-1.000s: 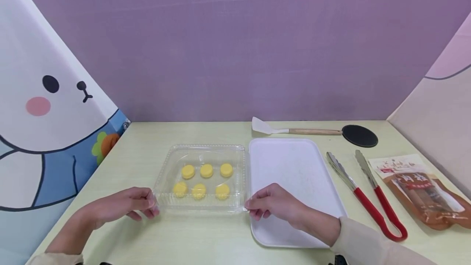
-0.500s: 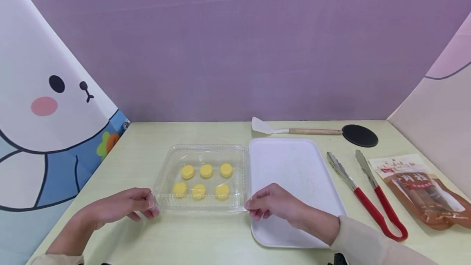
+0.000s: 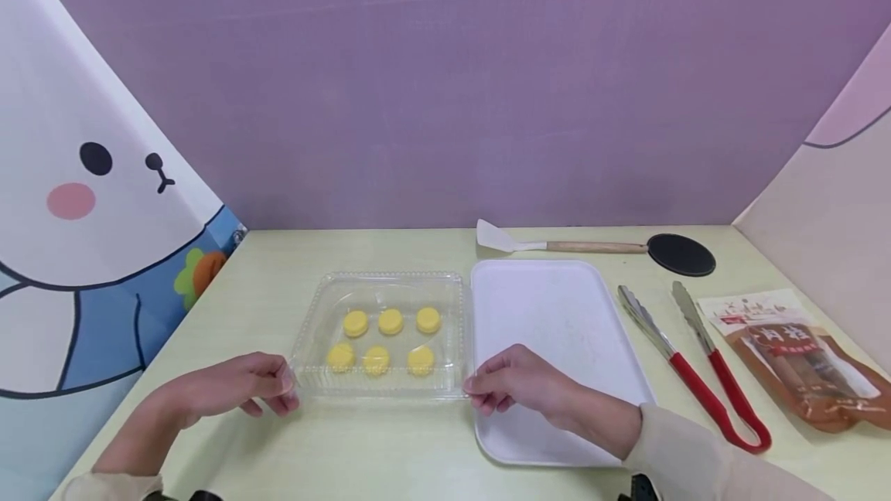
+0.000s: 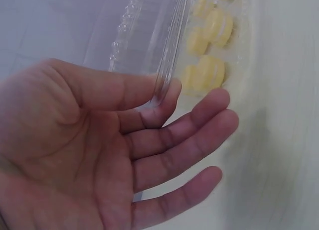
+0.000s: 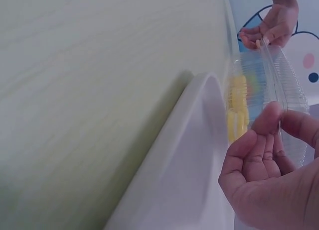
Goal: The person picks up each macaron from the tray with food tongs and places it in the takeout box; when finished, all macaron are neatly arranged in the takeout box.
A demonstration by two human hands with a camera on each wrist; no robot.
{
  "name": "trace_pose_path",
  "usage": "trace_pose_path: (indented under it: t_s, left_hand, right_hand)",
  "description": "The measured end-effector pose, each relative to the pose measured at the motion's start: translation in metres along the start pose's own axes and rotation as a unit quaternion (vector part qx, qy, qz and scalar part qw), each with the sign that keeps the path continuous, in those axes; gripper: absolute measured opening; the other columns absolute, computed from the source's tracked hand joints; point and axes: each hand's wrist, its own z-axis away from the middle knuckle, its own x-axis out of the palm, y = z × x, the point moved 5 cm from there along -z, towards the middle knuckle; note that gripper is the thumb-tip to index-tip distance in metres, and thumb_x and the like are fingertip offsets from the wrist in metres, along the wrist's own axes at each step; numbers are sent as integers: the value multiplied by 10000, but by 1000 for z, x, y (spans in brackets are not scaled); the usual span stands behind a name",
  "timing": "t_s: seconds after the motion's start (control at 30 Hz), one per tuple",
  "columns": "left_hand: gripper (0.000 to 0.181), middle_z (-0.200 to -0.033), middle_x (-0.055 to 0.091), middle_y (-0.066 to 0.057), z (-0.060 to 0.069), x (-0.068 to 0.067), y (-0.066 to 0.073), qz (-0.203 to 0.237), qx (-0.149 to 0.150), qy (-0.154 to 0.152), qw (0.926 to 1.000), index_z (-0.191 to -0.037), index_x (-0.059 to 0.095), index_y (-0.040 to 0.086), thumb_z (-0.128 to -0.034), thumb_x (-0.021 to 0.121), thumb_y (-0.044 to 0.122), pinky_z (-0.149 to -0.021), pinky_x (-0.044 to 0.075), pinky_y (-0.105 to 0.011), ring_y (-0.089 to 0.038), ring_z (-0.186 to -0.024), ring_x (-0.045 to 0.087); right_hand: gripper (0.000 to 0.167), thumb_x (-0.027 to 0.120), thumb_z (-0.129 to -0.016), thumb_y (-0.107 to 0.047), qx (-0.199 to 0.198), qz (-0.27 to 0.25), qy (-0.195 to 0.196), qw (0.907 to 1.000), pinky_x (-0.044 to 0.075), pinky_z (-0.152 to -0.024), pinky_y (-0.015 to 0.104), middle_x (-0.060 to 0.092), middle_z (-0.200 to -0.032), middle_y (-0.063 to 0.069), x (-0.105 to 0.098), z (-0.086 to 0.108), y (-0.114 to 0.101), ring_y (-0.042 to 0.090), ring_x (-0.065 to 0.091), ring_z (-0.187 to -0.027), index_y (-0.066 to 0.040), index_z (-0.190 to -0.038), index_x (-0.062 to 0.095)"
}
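A clear plastic clamshell box (image 3: 445,284) lies on the table with several yellow macarons (image 3: 377,361) inside, in two rows. Its lid is down over them. At the near left corner my left hand (image 3: 233,391) pinches the rim between thumb and index finger, the other fingers spread loosely below, as the left wrist view shows. My right hand (image 3: 518,383) pinches the near right corner the same way, above the edge of a white tray (image 3: 550,292). In the right wrist view the macarons (image 5: 238,108) show through the box's side.
Red-handled tongs (image 3: 710,393) lie right of the tray, beside a brown and white food packet (image 3: 800,362). Along the back lies a white spatula (image 3: 497,236) with a wooden handle, touching or near a black disc (image 3: 681,254). A purple wall (image 3: 445,99) closes the rear.
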Motion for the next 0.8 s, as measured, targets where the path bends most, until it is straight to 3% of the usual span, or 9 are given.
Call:
trace_pose_path:
  t_s: [0.17, 0.53, 0.7, 0.8]
  left_hand:
    - [254, -1039, 665, -69, -2, -1, 1, 27, -49, -114, 9999, -1067, 641, -3, -1057, 484, 196, -873, 537, -501, -241, -1019, 616]
    - [210, -1063, 645, -63, -5, -4, 4, -239, -242, -10, 9994, -1040, 644, 39, -1003, 526, 208, -869, 526, -515, -252, -1033, 621]
    - [324, -1138, 641, -56, -4, -13, 1, -371, -283, -51, 9989, -1196, 620, 35, -1016, 541, 293, -857, 525, -534, -258, -1033, 623]
    - [367, -1222, 624, -121, -5, -21, -1, -402, -260, 70, 9988, -1253, 585, 8, -1031, 524, 295, -874, 524, -569, -279, -1059, 624]
  right_hand:
    - [277, 682, -940, -170, -21, 79, -23, 10000, 483, -691, 277, 654, -686, -29, -2, 0, 0, 100, 607, -665, 104, -915, 713]
    - [288, 663, -971, -195, -62, 212, -57, 9997, 483, -688, 275, 665, -718, -15, -5, 2, 1, 112, 623, -700, 88, -942, 709]
    - [254, 636, -979, -187, -181, 436, -94, 9988, 500, -695, 299, 686, -804, 9, -13, 6, -2, 144, 645, -753, 46, -1040, 717]
    - [249, 621, -991, -182, -299, 759, 41, 9967, 515, -708, 329, 695, -857, 32, -25, 10, -6, 170, 650, -788, 33, -1078, 711]
